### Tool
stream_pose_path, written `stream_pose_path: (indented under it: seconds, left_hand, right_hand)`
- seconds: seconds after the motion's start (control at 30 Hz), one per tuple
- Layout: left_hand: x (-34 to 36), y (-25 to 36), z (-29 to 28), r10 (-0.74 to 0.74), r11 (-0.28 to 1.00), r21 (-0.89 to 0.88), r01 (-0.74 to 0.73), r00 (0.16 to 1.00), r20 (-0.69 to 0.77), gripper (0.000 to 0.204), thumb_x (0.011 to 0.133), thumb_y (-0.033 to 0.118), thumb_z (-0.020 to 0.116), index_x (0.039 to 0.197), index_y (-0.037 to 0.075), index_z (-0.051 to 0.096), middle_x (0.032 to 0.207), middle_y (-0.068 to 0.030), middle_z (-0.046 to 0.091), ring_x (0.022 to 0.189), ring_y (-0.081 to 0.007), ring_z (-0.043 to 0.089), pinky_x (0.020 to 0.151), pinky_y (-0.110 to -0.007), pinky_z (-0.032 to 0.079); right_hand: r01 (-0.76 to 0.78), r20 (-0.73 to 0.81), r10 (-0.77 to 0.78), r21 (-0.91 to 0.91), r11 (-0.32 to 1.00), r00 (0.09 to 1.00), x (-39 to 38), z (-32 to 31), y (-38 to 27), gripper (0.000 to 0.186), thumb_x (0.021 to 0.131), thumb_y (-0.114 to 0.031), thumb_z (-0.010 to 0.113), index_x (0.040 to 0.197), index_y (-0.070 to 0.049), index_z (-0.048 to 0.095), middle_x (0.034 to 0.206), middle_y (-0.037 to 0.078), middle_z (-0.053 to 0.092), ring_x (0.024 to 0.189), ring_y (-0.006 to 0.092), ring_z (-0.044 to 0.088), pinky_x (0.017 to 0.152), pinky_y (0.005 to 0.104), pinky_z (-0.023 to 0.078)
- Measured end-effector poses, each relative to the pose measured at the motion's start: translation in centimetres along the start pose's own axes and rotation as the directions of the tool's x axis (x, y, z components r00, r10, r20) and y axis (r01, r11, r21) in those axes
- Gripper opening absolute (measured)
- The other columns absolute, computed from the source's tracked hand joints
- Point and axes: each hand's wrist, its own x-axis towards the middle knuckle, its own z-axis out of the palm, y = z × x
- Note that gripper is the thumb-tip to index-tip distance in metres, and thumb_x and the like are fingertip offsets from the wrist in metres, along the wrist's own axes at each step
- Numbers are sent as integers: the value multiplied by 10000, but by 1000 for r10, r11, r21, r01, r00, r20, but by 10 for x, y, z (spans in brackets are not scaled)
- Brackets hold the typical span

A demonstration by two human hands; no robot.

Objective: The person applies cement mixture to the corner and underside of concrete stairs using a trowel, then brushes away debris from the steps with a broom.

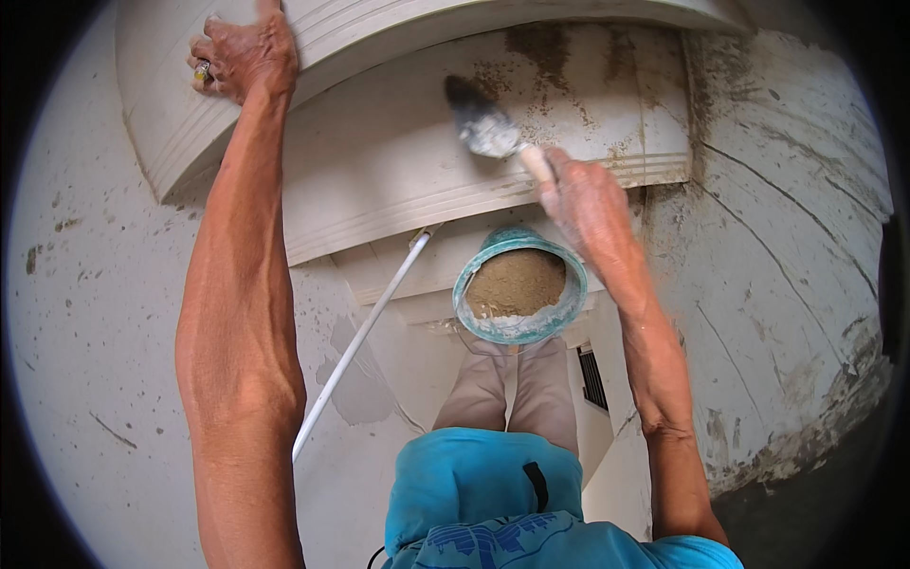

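My left hand (246, 59), with a ring on one finger, grips the upper curved white moulded ledge (370, 33) at top left; one fingertip runs out of the picture. My right hand (583, 204) is closed around the pale handle of a pointing trowel (483, 123), slightly blurred, its dark blade smeared with whitish material. The blade is over a lower white step (379, 123), which has brown grainy stains at its right. Below the trowel, a turquoise bucket (518, 332) holds sandy brown material, with white crust on its rim.
Grimy, cracked plaster wall (787, 247) rises at the right. A thin white pole (360, 346) leans diagonally beside my left forearm against the step. My legs (540, 389) show below the bucket, with a dark slotted grille (592, 379) beside them. Further pale step edges lie behind the bucket.
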Motion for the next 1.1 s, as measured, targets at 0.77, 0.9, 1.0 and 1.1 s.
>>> stream_pose_path:
  seconds: [0.77, 0.9, 1.0, 1.1]
  left_hand:
    - [3, -9, 4, 10, 1000, 27, -9, 999, -44, 975, 823, 727, 555, 1419, -39, 457, 1386, -298, 456, 1377, -407, 349, 1146, -556, 168]
    - [2, -6, 9, 15, 1000, 22, -14, 999, -35, 971, 823, 725, 560, 1415, -39, 462, 1384, -299, 457, 1364, -406, 367, 1146, -552, 169]
    - [3, -4, 4, 4, 1000, 28, -2, 999, -39, 965, 825, 722, 559, 1411, -40, 467, 1384, -299, 457, 1352, -404, 382, 1142, -553, 174]
    - [1, -4, 6, 21, 1000, 15, -20, 999, -39, 966, 826, 720, 564, 1408, -44, 467, 1389, -299, 454, 1350, -401, 384, 1139, -552, 180]
  right_hand:
    - [274, -94, -306, -257, 927, 947, 37, -58, 112, 340, 851, -178, 669, 1188, -165, 708, 972, 122, 725, 847, 307, 676, 774, 424, 546]
    - [290, -146, -323, -209, 934, 935, 73, -82, 121, 337, 857, -242, 664, 1180, -161, 710, 957, 100, 735, 839, 304, 690, 787, 419, 549]
    - [361, -203, -431, -308, 880, 879, 103, -103, 127, 356, 857, -249, 655, 1190, -130, 699, 940, 115, 734, 851, 314, 696, 783, 417, 547]
    - [313, -190, -406, -384, 869, 894, 111, -122, 113, 365, 853, -235, 649, 1185, -88, 693, 928, 140, 724, 880, 325, 693, 775, 421, 543]
